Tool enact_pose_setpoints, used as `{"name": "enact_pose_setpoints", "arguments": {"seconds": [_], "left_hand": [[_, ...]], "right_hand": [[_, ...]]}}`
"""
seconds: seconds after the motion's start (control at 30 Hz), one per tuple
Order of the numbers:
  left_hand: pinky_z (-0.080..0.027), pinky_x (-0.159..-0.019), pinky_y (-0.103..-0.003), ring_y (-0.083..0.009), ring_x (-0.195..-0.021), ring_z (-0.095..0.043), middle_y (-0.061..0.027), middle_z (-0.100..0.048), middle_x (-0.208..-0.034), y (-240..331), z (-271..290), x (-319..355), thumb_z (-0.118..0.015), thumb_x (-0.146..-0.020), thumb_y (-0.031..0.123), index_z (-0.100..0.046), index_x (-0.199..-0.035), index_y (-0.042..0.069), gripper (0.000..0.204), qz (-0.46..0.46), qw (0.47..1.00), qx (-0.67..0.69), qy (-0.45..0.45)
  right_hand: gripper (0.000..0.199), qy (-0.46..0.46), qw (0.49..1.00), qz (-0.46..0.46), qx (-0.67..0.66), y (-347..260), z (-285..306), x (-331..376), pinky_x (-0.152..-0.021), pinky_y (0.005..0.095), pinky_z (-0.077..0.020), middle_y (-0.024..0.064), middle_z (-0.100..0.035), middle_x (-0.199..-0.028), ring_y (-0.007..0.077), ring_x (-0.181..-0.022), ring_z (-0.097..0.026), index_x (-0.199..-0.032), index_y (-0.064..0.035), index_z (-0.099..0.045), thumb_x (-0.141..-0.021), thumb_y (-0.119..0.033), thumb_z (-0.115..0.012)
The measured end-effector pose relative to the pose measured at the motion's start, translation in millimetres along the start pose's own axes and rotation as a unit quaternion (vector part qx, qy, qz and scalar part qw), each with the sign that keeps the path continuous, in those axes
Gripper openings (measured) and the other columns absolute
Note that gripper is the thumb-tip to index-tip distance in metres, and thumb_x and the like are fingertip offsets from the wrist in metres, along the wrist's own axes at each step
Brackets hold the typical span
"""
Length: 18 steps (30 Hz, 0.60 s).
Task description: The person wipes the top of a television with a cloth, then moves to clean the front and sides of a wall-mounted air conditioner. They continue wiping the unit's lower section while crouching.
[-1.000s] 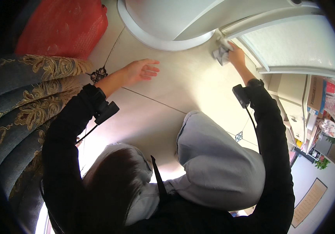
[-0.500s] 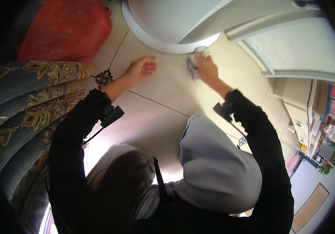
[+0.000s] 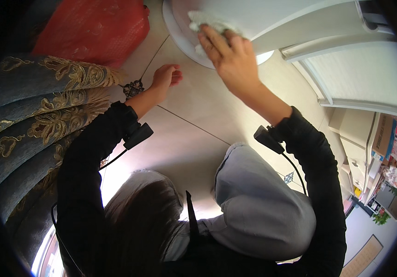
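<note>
A crumpled white and grey cloth [image 3: 210, 21] is pressed by my right hand [image 3: 231, 57] against the low side of a white, curved, cabinet-like body [image 3: 267, 16]. The fingers lie over the cloth and hide part of it. That body stands on a round white base [image 3: 174, 34]. My left hand [image 3: 165, 79] hovers over the tiled floor [image 3: 198, 101], left of the base. Its fingers are loosely bent, and nothing shows in them.
At the upper left lies a red woven bag [image 3: 92, 32]. Below it hangs a dark curtain [image 3: 18, 120] with gold embroidery. On the right are a white-framed panel [image 3: 360, 69], pale drawers [image 3: 353, 134] and a cardboard box [image 3: 383, 134]. My bent knees [image 3: 263, 203] take up the lower middle.
My right hand has moved up and slightly left with the cloth, from the floor beside the base onto the white body. My left hand stays near its place, its fingers less spread out.
</note>
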<state>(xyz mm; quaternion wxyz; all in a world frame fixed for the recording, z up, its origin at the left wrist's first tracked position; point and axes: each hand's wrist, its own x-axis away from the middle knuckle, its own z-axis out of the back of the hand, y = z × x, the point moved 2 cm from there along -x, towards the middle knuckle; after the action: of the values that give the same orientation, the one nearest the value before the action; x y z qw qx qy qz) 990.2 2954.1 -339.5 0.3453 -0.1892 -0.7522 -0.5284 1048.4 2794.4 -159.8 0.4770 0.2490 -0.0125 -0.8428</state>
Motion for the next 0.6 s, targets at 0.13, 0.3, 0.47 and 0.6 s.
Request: {"name": "enact_pose_setpoints", "arguments": {"seconds": [0.13,0.3,0.47,0.6], "left_hand": [[-0.05,-0.069,-0.029,-0.0164,-0.078,-0.064,-0.0055,-0.064,-0.089,0,12,3,-0.045,-0.09,0.017,-0.06,-0.105,0.007,0.023,0.003,1.0,0.014,0.002],[-0.051,-0.072,-0.029,-0.0167,-0.081,-0.064,-0.0053,-0.064,-0.09,1,15,8,-0.047,-0.09,0.019,-0.06,-0.106,0.007,0.024,0.014,1.0,0.003,-0.004],[-0.05,-0.073,-0.029,-0.0163,-0.083,-0.063,-0.0052,-0.064,-0.092,0,10,8,-0.047,-0.09,0.022,-0.06,-0.106,0.007,0.026,0.034,0.999,0.001,-0.019],[-0.05,-0.075,-0.029,-0.0159,-0.085,-0.063,-0.0047,-0.063,-0.093,-1,0,2,-0.047,-0.09,0.023,-0.06,-0.107,0.008,0.026,0.035,0.998,-0.012,-0.049]], "right_hand": [[0.037,-0.043,0.997,0.055,0.017,-8,-58,32,-0.075,0.0279,-0.0411,0.0014,-0.056,-0.12,0.02,-0.093,-0.049,-0.109,-0.0035,-0.065,-0.074,-0.012,-0.059],[0.047,-0.191,0.98,0.039,-0.044,8,-89,96,-0.081,0.0302,-0.0457,-0.0036,-0.054,-0.123,0.0209,-0.094,-0.049,-0.118,-0.0089,-0.06,-0.072,-0.007,-0.059],[0.047,-0.182,0.977,-0.05,-0.101,58,-74,148,-0.079,0.0362,-0.0482,0.005,-0.059,-0.117,0.0288,-0.09,-0.052,-0.119,-0.011,-0.06,-0.073,-0.002,-0.056],[0.044,-0.255,0.837,-0.461,-0.145,120,-63,193,-0.076,0.0358,-0.0511,0.0183,-0.065,-0.102,0.0343,-0.088,-0.061,-0.118,-0.0063,-0.062,-0.074,-0.005,-0.053]]}}
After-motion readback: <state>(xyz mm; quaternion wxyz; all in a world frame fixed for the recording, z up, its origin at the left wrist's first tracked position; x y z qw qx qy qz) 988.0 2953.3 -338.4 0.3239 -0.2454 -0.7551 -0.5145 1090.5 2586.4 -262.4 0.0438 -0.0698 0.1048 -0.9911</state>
